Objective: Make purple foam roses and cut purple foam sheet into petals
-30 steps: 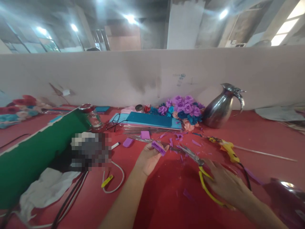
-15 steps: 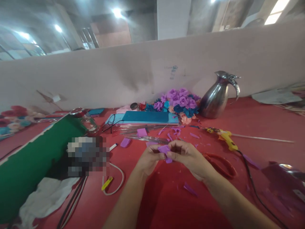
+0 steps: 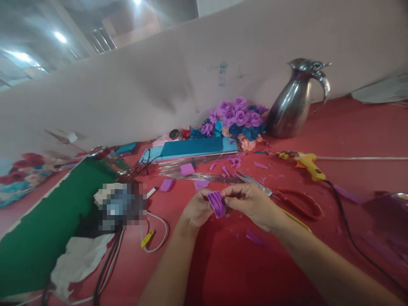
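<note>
A small piece of purple crepe paper (image 3: pixel 216 204), with ridges or folds running along it, is pinched between my two hands above the red table. My left hand (image 3: pixel 198 208) grips its left side, fingers closed. On its right edge, my right hand (image 3: pixel 250 205) pinches with thumb and forefinger. Scissors with red handles (image 3: pixel 301 203) lie just right of my right hand, their blades partly behind it. Beyond my hands are cut purple pieces (image 3: pixel 187 169) and a bundle of thin clear-wrapped wires or strips (image 3: pixel 191 176).
Purple, blue and peach paper flowers (image 3: pixel 237 117) are heaped by the wall beside a steel jug (image 3: pixel 291 102). A yellow glue gun (image 3: pixel 314 168) with a black cord lies right. Blue paper sheets (image 3: pixel 191 146), eyeglasses (image 3: pixel 147 161) and a green-sided box (image 3: pixel 47 221) are left of centre.
The camera view has tilted and shifted. The purple paper has turned in my hands, and its ridged face now shows. More of the scissors is visible.
</note>
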Demonstrator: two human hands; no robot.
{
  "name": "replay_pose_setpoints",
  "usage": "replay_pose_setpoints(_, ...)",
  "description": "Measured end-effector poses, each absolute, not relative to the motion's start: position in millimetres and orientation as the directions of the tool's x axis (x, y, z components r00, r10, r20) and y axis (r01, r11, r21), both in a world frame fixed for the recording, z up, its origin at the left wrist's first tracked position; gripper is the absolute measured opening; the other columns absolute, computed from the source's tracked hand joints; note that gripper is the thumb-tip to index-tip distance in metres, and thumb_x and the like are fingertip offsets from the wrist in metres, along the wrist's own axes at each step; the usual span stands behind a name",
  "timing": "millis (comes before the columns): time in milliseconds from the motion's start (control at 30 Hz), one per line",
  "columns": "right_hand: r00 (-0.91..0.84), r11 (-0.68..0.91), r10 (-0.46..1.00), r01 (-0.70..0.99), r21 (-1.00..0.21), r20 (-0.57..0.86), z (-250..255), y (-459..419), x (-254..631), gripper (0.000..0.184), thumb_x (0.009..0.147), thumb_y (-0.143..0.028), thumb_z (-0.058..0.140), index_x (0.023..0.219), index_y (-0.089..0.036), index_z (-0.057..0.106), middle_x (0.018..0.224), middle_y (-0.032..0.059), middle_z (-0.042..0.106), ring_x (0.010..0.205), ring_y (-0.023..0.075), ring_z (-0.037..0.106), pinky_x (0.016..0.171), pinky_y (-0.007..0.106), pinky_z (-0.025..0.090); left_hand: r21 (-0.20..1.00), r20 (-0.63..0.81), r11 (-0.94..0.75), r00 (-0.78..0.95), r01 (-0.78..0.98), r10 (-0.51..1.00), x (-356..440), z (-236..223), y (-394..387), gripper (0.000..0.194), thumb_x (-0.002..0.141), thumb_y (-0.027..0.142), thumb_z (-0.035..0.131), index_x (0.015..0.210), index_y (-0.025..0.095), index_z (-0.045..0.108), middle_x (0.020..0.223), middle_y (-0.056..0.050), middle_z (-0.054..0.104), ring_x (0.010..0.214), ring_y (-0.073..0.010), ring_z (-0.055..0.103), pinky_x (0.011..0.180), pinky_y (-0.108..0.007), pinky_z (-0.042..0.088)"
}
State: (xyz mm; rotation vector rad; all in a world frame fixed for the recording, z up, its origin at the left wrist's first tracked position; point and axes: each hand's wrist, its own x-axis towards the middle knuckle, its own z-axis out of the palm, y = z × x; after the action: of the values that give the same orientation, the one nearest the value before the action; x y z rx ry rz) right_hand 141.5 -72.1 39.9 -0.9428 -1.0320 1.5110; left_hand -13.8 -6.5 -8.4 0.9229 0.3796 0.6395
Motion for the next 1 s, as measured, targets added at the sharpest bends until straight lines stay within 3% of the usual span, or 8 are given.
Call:
replay_pose_setpoints(133, -0.174, -0.094, 0.984, -0.304, -0.948, -0.041, 38.6, -72.0, 141.3, 0.01, 0.071, -0.023, 0.064, 0.071, -0.015, 0.069, 0.06, -0.0015, 0.065, 0.056, 0.0096, 0.058, 0.063, 0.026, 0.049, 0.835, -0.081, 0.455, 0.748, -0.31, 0.659, -12.6, -7.3, -7.5, 0.026, 0.059, 0.036, 0.079, 0.053, 0.014, 0.067, 0.044, 0.001, 0.054, 0.041, -0.0099, 0.047, 0.048, -0.027, 0.04)
replay_pose_setpoints(367, -0.142, -0.092, 0.989, -0.343, -0.935, -0.045, 40.4, -73.6, 140.0, 0.01, 0.07, -0.026, 0.061, 0.07, -0.016, 0.064, 0.062, -0.0015, 0.063, 0.058, 0.011, 0.058, 0.063, 0.027, 0.048, 0.852, -0.113, 0.438, 0.715, -0.288, 0.69, -13.0, -4.6, -6.4, 0.03, 0.046, 0.04, 0.085, 0.055, 0.016, 0.069, 0.045, 0.002, 0.054, 0.044, -0.0101, 0.047, 0.052, -0.027, 0.04)
replay_pose_setpoints(567, -0.099, 0.061, 0.992, -0.118, -0.991, 0.073, 36.6, -75.9, 139.3, 0.004, 0.072, -0.02, 0.06, 0.074, -0.017, 0.062, 0.062, -0.003, 0.06, 0.057, 0.0094, 0.052, 0.056, 0.023, 0.041, 0.891, -0.151, 0.394, 0.67, -0.227, 0.727, -14.4, -0.6, -6.2, 0.028, 0.043, 0.034, 0.087, 0.052, 0.015, 0.069, 0.046, 0.001, 0.058, 0.044, -0.0089, 0.048, 0.052, -0.024, 0.038)
replay_pose_setpoints(767, -0.152, -0.047, 0.988, -0.215, -0.975, -0.014, 35.6, -73.3, 138.7, 0.01, 0.071, -0.019, 0.054, 0.071, -0.016, 0.064, 0.061, -0.0025, 0.064, 0.055, 0.0103, 0.059, 0.061, 0.026, 0.048, 0.884, -0.127, 0.417, 0.75, -0.211, 0.649, -15.7, -4.1, -6.7, 0.033, 0.049, 0.044, 0.083, 0.047, 0.015, 0.066, 0.038, 0.001, 0.051, 0.037, -0.0092, 0.044, 0.047, -0.027, 0.04)
replay_pose_setpoints(867, -0.14, -0.062, 0.99, -0.231, -0.971, -0.03, 36.7, -74.3, 138.0, 0.009, 0.071, -0.022, 0.056, 0.072, -0.016, 0.063, 0.061, -0.0023, 0.063, 0.056, 0.0105, 0.058, 0.059, 0.026, 0.048, 0.88, -0.139, 0.423, 0.734, -0.216, 0.664, -14.9, -3.3, -6.8, 0.032, 0.045, 0.041, 0.085, 0.048, 0.015, 0.067, 0.04, 0.001, 0.054, 0.04, -0.0095, 0.046, 0.048, -0.026, 0.04)
replay_pose_setpoints(1000, -0.078, 0.04, 0.996, -0.13, -0.991, 0.051, 35.3, -75.1, 137.6, 0.006, 0.071, -0.022, 0.063, 0.071, -0.016, 0.06, 0.059, -0.0038, 0.058, 0.054, 0.0082, 0.05, 0.053, 0.021, 0.04, 0.881, -0.162, 0.412, 0.669, -0.233, 0.725, -14.9, -2.0, -6.7, 0.027, 0.041, 0.032, 0.088, 0.055, 0.016, 0.071, 0.046, 0.001, 0.06, 0.044, -0.0087, 0.05, 0.05, -0.023, 0.04)
